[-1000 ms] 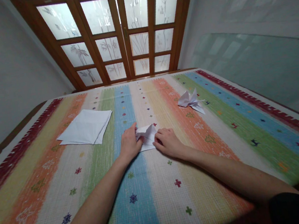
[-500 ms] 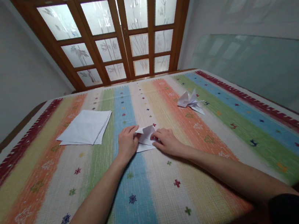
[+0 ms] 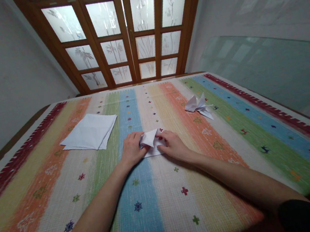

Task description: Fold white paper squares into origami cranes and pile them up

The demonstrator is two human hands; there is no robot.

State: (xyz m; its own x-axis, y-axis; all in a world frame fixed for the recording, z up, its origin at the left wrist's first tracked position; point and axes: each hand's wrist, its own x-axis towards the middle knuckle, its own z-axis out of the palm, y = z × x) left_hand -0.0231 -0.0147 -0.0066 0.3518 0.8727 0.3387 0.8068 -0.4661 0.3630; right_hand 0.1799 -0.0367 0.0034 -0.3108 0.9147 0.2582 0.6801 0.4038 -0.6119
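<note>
A small white folded paper (image 3: 150, 142) lies on the striped tablecloth (image 3: 156, 208) in the middle of the table. My left hand (image 3: 132, 150) rests on its left side with fingers curled over a raised flap. My right hand (image 3: 173, 146) presses on its right side, fingertips pinching the paper's upper edge. Both hands touch the same piece, and part of it is hidden under them.
A stack of white paper sheets (image 3: 90, 132) lies to the left. A finished folded paper figure (image 3: 199, 106) sits at the far right. Wooden doors with frosted glass panes (image 3: 128, 31) stand behind the table. Walls close in on both sides.
My fingers have shifted slightly on the paper, and its raised flap has been drawn up between both hands. The arms stay in place.
</note>
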